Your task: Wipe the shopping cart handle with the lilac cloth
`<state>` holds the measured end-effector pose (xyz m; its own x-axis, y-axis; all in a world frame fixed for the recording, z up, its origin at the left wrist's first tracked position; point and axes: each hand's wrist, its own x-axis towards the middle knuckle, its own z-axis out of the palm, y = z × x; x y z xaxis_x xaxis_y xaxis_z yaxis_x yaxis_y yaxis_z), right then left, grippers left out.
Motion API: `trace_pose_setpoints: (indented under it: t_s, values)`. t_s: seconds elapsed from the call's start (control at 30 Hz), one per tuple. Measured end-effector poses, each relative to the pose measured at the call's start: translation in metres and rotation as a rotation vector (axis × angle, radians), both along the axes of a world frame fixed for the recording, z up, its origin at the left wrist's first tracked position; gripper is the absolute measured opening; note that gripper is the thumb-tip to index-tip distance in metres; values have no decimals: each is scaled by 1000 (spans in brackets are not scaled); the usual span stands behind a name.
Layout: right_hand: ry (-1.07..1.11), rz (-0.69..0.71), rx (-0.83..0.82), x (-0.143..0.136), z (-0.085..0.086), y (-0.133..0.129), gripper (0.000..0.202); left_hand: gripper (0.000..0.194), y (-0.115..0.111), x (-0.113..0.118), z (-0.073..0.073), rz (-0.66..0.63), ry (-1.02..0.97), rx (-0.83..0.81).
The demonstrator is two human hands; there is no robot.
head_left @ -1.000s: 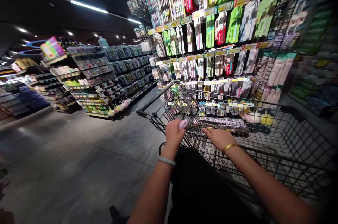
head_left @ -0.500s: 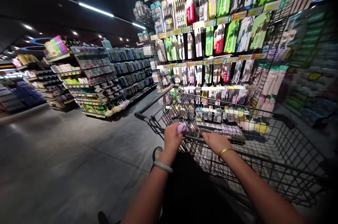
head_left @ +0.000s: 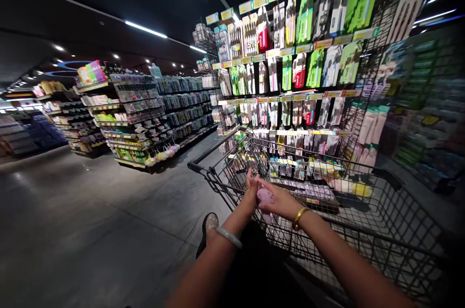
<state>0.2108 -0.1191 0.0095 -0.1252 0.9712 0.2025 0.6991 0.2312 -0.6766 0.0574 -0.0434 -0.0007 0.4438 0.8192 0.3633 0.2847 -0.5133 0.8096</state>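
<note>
In front of my body my two hands meet over the near side of the metal wire shopping cart point(head_left: 327, 221). My right hand point(head_left: 283, 201), with a gold bangle on the wrist, is closed round a small, soft-looking light purple thing point(head_left: 266, 196). Part of it hangs below the fingers; its exact kind does not show. My left hand point(head_left: 250, 191), wearing a pale bangle, touches the right fingers and lies against the purple thing. Some of its fingers point up, stretched out; the others are hidden.
Behind the cart stands a wire rack of packaged toothbrushes point(head_left: 305, 66) with price tags. A cart handle point(head_left: 214, 148) juts out to the left. Further left are stocked shelves point(head_left: 127, 119) beyond the grey floor point(head_left: 109, 221). A shoe point(head_left: 209, 223) shows below my left arm.
My right hand has moved left to meet my left hand. The purple thing, held in my left hand before, is now in my right. The view has tilted up slightly.
</note>
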Motion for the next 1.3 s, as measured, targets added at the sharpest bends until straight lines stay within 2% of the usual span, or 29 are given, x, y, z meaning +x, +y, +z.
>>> trace_pose_setpoints:
  t_s: [0.07,0.13,0.2,0.27,0.4,0.47,0.53,0.6,0.7,0.77,0.83,0.9,0.97,1.03,1.2,1.3]
  values:
    - [-112,17,6,-7,3,-5,78,62,10,-27,8,116,137,200]
    - [-193,-43,36,-11,5,-9,61,52,17,-54,17,184,415,430]
    - [-208,-138,15,-19,9,-5,48,42,20,-74,21,177,610,530]
    - [-175,-201,-39,-34,16,7,39,43,22,-82,20,165,681,542]
    - [-140,-180,-10,-70,23,37,41,42,23,-79,9,225,709,557]
    - [-151,-152,1,-77,22,41,42,40,22,-78,5,232,713,573]
    - [-164,-114,-11,-67,20,35,40,41,20,-77,3,232,706,588]
    - [-135,-110,-88,-42,20,23,36,43,15,-77,2,244,692,597]
    - [-53,-161,-261,1,24,12,22,44,6,-74,0,274,669,599]
    - [-33,-201,-309,17,27,14,21,43,0,-71,-1,288,661,595]
    - [-40,-228,-309,13,26,24,27,42,-5,-69,-1,293,662,597]
    - [-50,-230,-312,-3,22,37,35,39,-10,-67,-2,291,673,605]
    - [-61,-205,-324,-20,16,48,40,39,-14,-65,-2,295,689,619]
    - [-69,-153,-368,-25,11,53,39,40,-19,-64,-3,304,705,631]
    - [-70,-3,-524,3,15,50,20,39,-30,-57,-6,323,706,630]
    - [-24,43,-490,9,20,50,29,40,-34,-55,-8,319,695,617]
